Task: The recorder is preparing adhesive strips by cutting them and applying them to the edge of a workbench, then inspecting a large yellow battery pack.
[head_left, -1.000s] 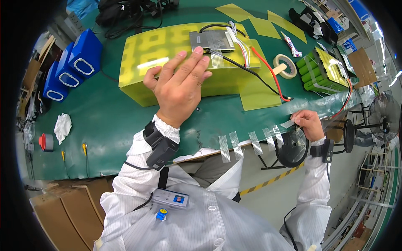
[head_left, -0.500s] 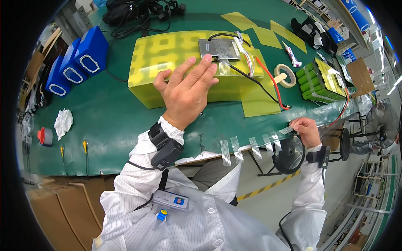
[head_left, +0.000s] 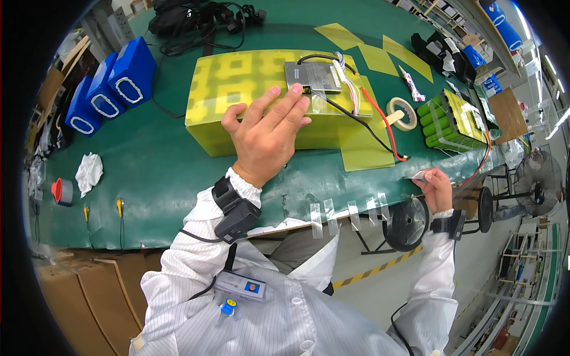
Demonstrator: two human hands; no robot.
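My left hand (head_left: 264, 139) lies with fingers stretched out on the front top edge of a large battery pack (head_left: 222, 80) wrapped in yellow-green sheet. Its fingertips touch the near edge of a grey circuit module (head_left: 298, 73), which clear tape (head_left: 318, 95) holds down. Black and red wires (head_left: 383, 115) and white leads run from the module to the right. Over the table's front edge, my right hand (head_left: 437, 188) pinches a short strip of clear tape (head_left: 420, 175). Several more tape strips (head_left: 330, 215) hang from that edge, left of this hand.
Three blue packs (head_left: 130, 71) stand at the left. To the right are a tape roll (head_left: 404, 114) and a green cell pack (head_left: 442, 121). Yellow sheets (head_left: 380, 57) and black cables (head_left: 205, 21) lie at the back. A stool (head_left: 407, 224) stands below the front edge.
My right hand has shifted slightly right, and the tape strip in it now sits higher, apart from the hanging strips. My left hand stays on the pack. The whole view has shifted slightly.
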